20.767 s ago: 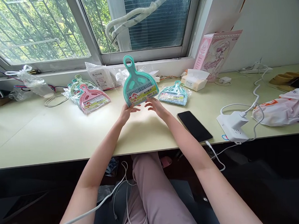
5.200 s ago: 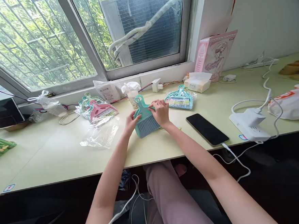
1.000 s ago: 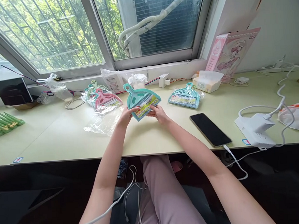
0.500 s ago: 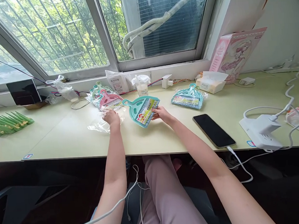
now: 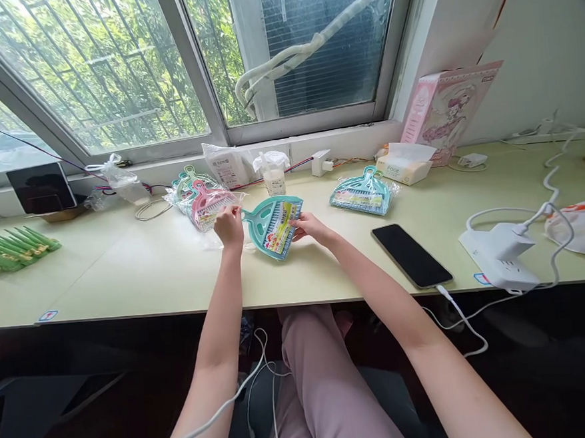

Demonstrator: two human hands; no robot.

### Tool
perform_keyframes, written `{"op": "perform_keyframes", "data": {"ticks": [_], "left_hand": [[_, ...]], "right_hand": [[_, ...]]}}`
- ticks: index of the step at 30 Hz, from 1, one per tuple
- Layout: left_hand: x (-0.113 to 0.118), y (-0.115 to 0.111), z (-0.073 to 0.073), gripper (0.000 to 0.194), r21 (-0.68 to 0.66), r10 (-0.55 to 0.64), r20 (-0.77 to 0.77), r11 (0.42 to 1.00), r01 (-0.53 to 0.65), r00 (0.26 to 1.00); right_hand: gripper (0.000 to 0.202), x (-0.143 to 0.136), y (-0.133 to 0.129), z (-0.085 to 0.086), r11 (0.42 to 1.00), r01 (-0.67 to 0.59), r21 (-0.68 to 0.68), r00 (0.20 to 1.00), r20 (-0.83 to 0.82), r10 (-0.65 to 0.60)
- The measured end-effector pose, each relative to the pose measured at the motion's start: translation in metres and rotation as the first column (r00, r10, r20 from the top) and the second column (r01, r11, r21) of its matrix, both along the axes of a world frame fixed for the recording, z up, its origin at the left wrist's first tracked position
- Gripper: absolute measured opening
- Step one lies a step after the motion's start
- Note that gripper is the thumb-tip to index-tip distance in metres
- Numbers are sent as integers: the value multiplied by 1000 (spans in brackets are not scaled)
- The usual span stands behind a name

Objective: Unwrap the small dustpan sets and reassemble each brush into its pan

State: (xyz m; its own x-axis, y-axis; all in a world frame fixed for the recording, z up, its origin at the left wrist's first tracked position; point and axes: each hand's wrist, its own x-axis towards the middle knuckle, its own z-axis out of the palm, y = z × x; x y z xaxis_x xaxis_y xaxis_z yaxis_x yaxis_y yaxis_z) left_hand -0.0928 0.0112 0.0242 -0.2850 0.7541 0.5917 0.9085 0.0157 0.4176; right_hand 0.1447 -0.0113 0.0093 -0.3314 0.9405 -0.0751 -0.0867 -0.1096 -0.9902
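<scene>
A teal dustpan with a blue-bristled brush and a yellow printed label (image 5: pixel 279 228) is held tilted just above the table. My right hand (image 5: pixel 310 228) grips its wide right edge, thumb over the label side. At its left end, my left hand (image 5: pixel 229 227) is closed at the handle loop, which the fingers partly hide. Crumpled clear plastic lies behind and beside my left hand; whether the fingers also pinch it is unclear. Past that hand are a wrapped pink dustpan set (image 5: pixel 208 201) and a green one (image 5: pixel 189 179). Another wrapped teal set (image 5: pixel 363 192) rests farther right.
A phone (image 5: pixel 412 255) on a white cable lies near the front edge, with a power strip (image 5: pixel 500 258) right of it. Tissues (image 5: pixel 405 163), a lidded cup (image 5: pixel 273 173) and a pink box (image 5: pixel 453 116) stand along the back. Green bundles (image 5: pixel 14 250) lie left.
My left hand has moved up and right from the clear plastic to the dustpan's handle. The dustpan has shifted slightly left and down in view, with my right hand still on it.
</scene>
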Motion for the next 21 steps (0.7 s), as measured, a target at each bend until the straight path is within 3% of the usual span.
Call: {"op": "perform_keyframes", "data": {"ticks": [6, 10, 13, 15, 21], "left_hand": [[11, -4, 0, 27, -8, -98, -40, 995, 98, 994], [5, -3, 2, 29, -18, -64, -33, 998, 63, 997], [0, -1, 3, 27, -20, -13, 0, 1000, 13, 1000], [1, -1, 3, 25, -25, -28, 42, 999, 29, 999], [16, -4, 3, 27, 36, -271, 48, 962, 270, 961]], "right_hand": [[12, -5, -7, 1, 991, -128, 23, 992, -18, 129], [4, -7, -1, 1, 1000, 27, 8, 1000, -11, -27], [9, -5, 3, 2, 985, 171, 6, 985, -39, -171], [10, -3, 3, 5, 981, 195, 7, 979, -61, -194], [6, -4, -6, 9, 1000, 6, -10, 999, -44, -6]]}}
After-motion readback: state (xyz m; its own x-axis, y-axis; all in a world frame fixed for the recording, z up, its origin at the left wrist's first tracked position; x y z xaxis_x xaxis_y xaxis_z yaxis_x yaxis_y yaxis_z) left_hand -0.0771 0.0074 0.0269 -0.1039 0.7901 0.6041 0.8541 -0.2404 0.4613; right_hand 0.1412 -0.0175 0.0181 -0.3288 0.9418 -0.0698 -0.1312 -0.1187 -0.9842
